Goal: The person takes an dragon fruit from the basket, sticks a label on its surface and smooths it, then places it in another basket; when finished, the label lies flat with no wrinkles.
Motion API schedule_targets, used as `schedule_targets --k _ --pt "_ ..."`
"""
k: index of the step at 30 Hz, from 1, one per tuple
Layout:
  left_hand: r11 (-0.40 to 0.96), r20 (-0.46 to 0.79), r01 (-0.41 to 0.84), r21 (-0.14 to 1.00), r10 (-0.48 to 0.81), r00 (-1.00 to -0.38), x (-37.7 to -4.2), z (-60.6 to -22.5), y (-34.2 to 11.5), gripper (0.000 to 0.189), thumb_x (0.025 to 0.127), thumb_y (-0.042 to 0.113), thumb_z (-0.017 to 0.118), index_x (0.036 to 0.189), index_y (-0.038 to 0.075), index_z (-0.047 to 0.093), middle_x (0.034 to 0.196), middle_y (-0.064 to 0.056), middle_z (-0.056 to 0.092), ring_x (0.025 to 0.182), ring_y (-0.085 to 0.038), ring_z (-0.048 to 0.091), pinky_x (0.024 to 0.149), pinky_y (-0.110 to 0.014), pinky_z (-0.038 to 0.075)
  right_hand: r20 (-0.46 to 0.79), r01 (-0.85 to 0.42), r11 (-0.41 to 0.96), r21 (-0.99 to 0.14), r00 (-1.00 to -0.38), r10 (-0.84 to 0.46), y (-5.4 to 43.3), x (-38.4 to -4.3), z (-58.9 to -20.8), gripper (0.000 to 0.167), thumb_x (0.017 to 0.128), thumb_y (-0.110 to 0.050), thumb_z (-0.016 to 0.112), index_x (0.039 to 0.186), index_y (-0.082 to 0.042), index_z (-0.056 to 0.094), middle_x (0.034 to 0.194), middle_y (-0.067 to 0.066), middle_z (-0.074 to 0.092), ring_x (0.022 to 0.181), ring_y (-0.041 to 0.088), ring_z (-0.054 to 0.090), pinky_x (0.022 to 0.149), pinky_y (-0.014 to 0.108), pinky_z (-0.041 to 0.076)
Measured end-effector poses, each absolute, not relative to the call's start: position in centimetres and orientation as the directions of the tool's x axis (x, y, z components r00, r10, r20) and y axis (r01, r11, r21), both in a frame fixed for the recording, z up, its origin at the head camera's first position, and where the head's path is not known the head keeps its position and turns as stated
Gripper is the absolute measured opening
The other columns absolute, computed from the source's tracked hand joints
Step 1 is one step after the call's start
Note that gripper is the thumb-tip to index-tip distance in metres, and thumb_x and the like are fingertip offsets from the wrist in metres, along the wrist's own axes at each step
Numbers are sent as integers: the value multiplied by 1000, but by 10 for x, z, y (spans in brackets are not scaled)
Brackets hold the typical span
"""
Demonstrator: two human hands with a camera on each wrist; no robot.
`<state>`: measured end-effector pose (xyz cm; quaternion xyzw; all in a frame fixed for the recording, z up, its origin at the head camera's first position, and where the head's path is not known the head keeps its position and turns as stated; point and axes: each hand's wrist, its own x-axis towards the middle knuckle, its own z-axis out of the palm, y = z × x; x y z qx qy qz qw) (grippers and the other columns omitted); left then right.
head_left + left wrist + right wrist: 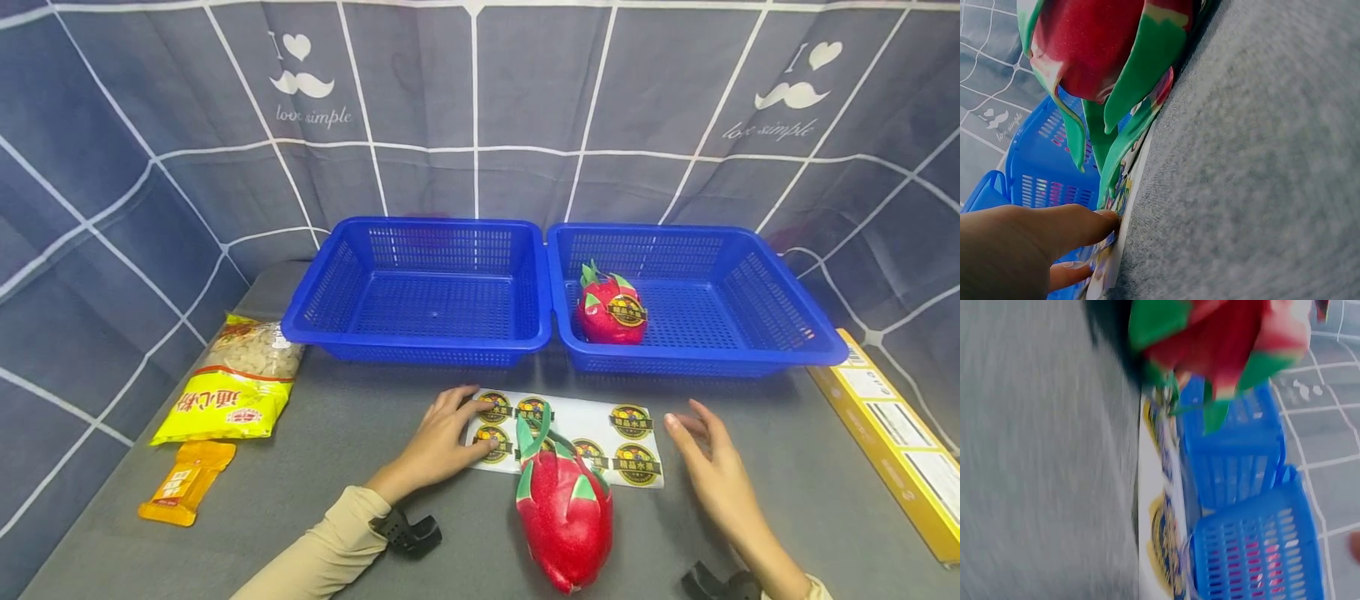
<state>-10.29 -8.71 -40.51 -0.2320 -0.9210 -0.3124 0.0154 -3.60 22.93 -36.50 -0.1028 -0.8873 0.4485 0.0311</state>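
Note:
A sheet of round fruit stickers (600, 408), white with black, gold and green labels, lies flat on the grey table. My left hand (442, 437) rests on its left end, thumb and fingertips spread over the labels. In the left wrist view the thumb (1094, 226) presses the sheet's surface. A red dragon fruit (566, 521) with green leaf tips lies just in front, its leaves overlapping the sheet and hiding some stickers. My right hand (712, 462) hovers beside the sheet's right end, fingers apart and holding nothing.
Behind the sheet stand two blue baskets (416, 343) side by side. Inside the right basket (705, 360) sits another dragon fruit (607, 312) bearing a sticker. A yellow pasta bag (232, 383) and an orange packet (187, 483) lie left. A long yellow box (892, 433) lies right.

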Motion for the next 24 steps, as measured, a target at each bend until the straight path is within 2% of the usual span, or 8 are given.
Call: schedule_targets --k 5,11,15,20,24 --pt "703 171 430 566 410 -896 -103 -405 -88 53 74 37 69 120 16 56 135 -11 44 126 -29 36 103 -50 30 -40 166 592 -789 -975 221 238 -57 -370 74 89 -38 53 142 0 18 129 26 48 118 42 46 96 51 35" --pt "714 157 430 553 417 -895 -103 -407 -87 53 74 38 68 121 16 56 136 -10 43 127 -29 36 103 -50 30 -21 117 677 -727 -989 148 237 -78 -373 66 87 -33 58 135 4 32 122 25 54 111 41 53 90 49 42" --pt "708 163 426 564 410 -898 -102 -406 -87 52 73 37 69 119 16 57 135 -10 44 126 -29 36 102 -51 30 -52 104 718 -688 -994 95 234 -89 -371 66 85 -35 59 133 3 35 120 25 56 108 39 55 88 50 43" --pt "705 172 433 562 412 -895 -102 -406 -87 52 73 37 69 119 17 57 135 -9 44 126 -29 36 102 -50 30 -105 109 779 -618 -993 56 229 -98 -368 69 84 -38 60 135 1 33 119 21 58 105 36 58 89 55 38" --pt "703 175 437 562 415 -893 -103 -407 -87 51 73 37 69 119 17 57 135 -10 44 125 -30 37 102 -50 30 -105 90 797 -598 -994 34 226 -100 -366 66 82 -32 62 133 0 36 115 20 61 101 34 60 88 55 32"
